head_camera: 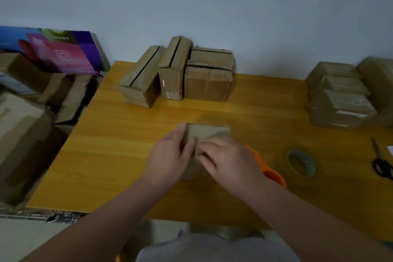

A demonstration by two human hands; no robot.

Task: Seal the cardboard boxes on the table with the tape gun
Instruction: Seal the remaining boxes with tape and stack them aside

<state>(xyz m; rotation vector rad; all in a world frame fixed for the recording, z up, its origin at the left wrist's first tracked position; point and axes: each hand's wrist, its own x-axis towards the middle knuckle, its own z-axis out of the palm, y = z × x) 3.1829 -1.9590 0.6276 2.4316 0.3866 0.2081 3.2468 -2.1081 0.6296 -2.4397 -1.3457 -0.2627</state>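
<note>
While the left hand lies straight-fingered against the left side of the small cardboard box on the table, the right hand presses flat on its top; the orange tape gun lies ungripped just right of that hand, partly hidden; a tape roll sits nearby.

Bare table lies open leftward; rightward, tape roll and scissors block the way.
</note>
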